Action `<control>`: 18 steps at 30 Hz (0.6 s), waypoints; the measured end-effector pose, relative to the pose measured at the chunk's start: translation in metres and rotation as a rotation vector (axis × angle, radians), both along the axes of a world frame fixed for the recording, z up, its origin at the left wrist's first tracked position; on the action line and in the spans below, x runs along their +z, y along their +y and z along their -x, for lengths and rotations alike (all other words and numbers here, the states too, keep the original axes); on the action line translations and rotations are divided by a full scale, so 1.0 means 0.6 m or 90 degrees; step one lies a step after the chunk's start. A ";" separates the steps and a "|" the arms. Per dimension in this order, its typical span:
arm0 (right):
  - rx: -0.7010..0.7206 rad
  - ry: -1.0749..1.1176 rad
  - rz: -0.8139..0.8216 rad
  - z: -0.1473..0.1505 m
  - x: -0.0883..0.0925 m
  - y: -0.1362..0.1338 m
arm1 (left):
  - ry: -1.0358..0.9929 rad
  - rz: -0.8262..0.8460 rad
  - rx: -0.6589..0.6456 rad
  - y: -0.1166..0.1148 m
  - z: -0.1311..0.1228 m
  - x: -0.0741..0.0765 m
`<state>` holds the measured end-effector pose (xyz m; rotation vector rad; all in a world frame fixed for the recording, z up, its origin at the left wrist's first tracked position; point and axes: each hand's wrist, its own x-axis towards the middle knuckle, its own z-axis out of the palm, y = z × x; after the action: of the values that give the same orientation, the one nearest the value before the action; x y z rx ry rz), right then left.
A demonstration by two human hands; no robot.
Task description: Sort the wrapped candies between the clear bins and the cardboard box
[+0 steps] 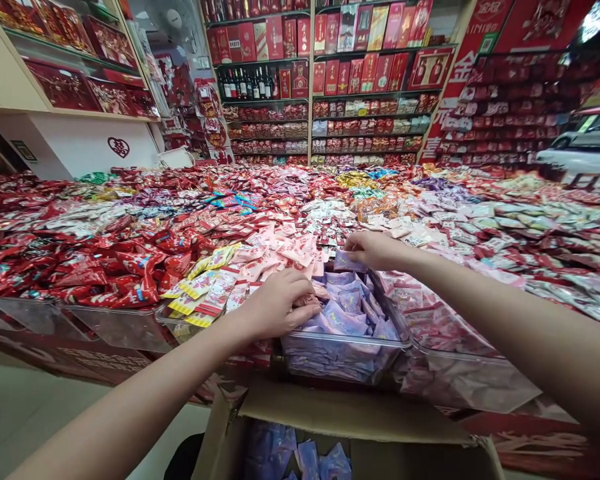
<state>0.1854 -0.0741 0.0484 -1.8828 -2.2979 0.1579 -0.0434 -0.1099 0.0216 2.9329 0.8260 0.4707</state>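
A clear plastic bin (347, 342) is heaped with small purple candy packets (347, 317). At its far edge my right hand (373, 250) pinches one purple packet (349, 261) between thumb and fingers. My left hand (286, 303) lies over the bin's left side, its fingers curled and the thumb beneath. A pink packet (321, 291) shows at those fingertips and seems to be in their grasp. Below the bin an open cardboard box (350, 417) holds several more purple packets (307, 460).
Pale pink packets (280, 250) and yellow-and-white ones (207, 283) border the bin on the left. Red packets (130, 270) lie farther left. Another clear bin (473, 373) with pink packets adjoins on the right. Shelves of red boxes (260, 41) and bottles (250, 87) stand behind.
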 end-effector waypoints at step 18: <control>-0.010 -0.177 0.010 0.035 -0.076 0.052 | -0.085 0.036 -0.016 0.003 0.007 -0.013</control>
<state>0.1642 -0.0430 0.0031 -2.0436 -2.4590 -0.0947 -0.0474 -0.1083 0.0138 2.8205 0.7720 0.6239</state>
